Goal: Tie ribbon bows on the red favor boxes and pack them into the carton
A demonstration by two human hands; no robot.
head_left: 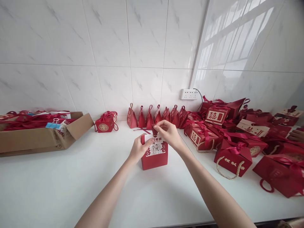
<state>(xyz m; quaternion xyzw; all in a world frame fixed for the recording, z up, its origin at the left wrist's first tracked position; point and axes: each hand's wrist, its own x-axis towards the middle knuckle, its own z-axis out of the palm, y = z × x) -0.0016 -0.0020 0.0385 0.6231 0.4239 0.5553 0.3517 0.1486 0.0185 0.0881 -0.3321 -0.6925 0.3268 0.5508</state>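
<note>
A red gift box (154, 162) with a white card showing a cartoon couple and red characters stands upright on the white table in front of me. My left hand (139, 147) is closed on its upper left side, thumb on the front of the card. At the top of the box, my right hand (167, 131) pinches a dark red ribbon (155, 130) between thumb and fingers. A thin ribbon end sticks out to the left behind the box. My fingers partly hide the box's top.
Several small triangular red boxes (149, 119) line the tiled wall, with another red box (106, 122) to their left. An open cardboard carton (30, 139) stands at left. Red gift boxes (234, 156) pile up at right, near another person's hand (296, 135). A power strip (189, 94) is on the wall.
</note>
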